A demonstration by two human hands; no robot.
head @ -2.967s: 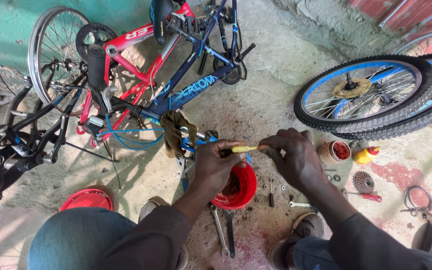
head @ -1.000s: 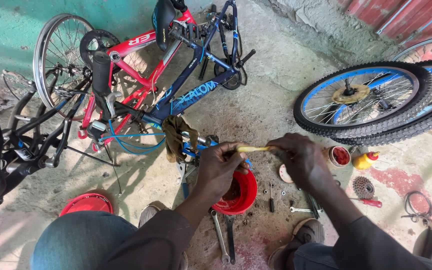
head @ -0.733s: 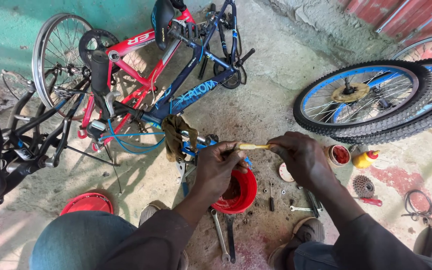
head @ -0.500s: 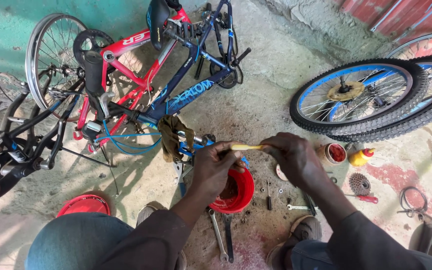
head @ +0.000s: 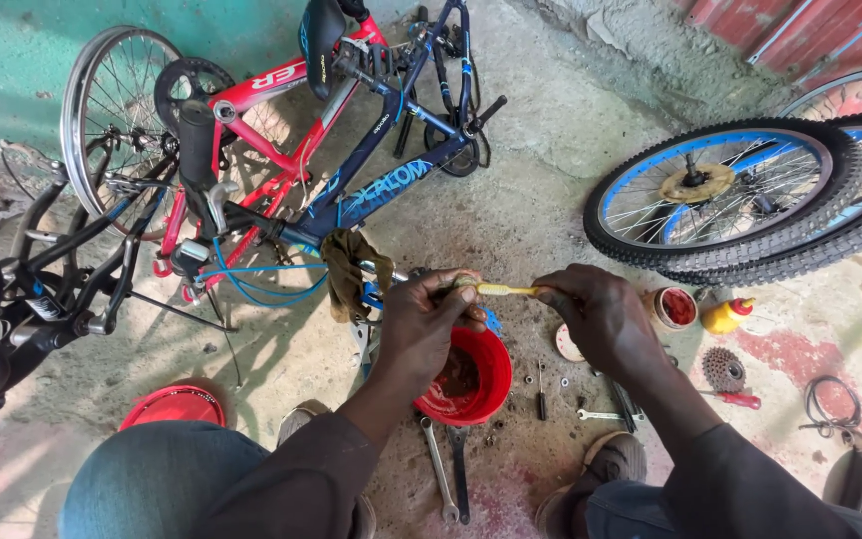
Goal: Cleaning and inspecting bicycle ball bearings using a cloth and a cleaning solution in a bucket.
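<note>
My left hand (head: 429, 321) is closed around a small part that it hides, held over a red bowl (head: 473, 374) on the concrete floor. My right hand (head: 591, 311) grips the handle end of a thin yellow brush (head: 504, 289), whose tip meets the part in my left hand. A dirty olive rag (head: 349, 269) hangs on the bike frame just left of my left hand. A red and blue bicycle (head: 351, 170) lies upside down on the floor ahead of me.
Two blue-rimmed wheels (head: 725, 200) lie at the right. A grease tin (head: 674, 307), yellow bottle (head: 727, 315), cog cluster (head: 723, 369), red-handled screwdriver (head: 735, 399) and wrenches (head: 446, 474) surround the bowl. A red lid (head: 174, 406) lies left, a black bike (head: 12, 299) beyond it.
Both hands stay together over the bowl, with the brush against the held part throughout. Only the camera view shifts slightly.
</note>
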